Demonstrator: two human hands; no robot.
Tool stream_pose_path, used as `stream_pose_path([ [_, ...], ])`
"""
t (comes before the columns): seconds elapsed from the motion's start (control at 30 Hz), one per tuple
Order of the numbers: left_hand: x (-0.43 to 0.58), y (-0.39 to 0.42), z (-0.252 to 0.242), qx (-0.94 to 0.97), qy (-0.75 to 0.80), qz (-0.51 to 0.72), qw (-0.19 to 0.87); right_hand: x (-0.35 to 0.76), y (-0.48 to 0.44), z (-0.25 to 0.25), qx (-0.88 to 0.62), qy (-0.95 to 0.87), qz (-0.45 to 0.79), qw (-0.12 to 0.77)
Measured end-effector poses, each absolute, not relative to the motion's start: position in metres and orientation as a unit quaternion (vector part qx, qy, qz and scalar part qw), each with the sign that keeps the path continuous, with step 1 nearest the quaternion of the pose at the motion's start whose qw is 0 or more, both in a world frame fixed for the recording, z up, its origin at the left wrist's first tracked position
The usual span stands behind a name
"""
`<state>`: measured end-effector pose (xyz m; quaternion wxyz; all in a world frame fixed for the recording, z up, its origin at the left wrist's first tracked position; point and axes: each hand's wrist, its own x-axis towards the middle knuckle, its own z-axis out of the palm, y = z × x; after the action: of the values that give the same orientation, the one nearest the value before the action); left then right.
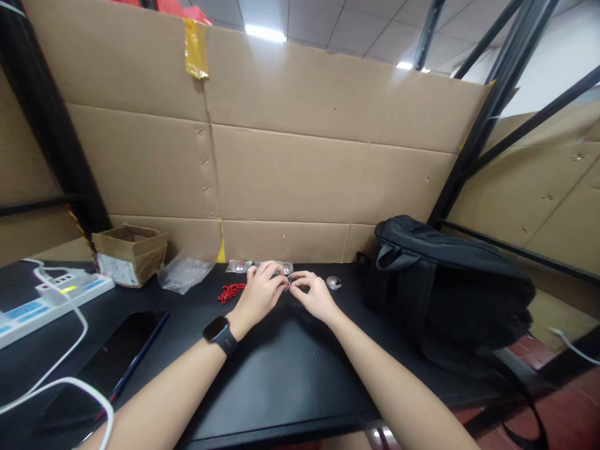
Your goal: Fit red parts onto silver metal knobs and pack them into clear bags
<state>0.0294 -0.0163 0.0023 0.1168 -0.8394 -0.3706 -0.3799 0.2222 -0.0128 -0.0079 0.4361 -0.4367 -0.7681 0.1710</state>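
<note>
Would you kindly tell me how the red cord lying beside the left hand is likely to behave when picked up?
The red cord lies in a loose, bunched tangle, so it is probably floppy and would dangle. It looks thin, so likely very light. Pushed across the black tabletop, it should drag rather than roll.

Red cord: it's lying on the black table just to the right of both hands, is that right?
No. The head view shows the red cord on the black table just to the left of the left hand, not the right. Beside the right hand lies a small clear piece instead.
</note>
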Motion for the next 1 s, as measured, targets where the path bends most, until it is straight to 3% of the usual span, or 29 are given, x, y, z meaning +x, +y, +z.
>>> stream_pose_path([
  [0.4,0.021,-0.014,0.002,-0.879,-0.331,-0.341,-0.026,0.226,-0.010,-0.006,-0.452,-0.750,0.207,0.436],
  [1.0,0.024,-0.014,-0.001,-0.864,-0.403,-0.289,-0.089,0.240,-0.002,-0.005,-0.445,-0.764,0.176,0.434],
])
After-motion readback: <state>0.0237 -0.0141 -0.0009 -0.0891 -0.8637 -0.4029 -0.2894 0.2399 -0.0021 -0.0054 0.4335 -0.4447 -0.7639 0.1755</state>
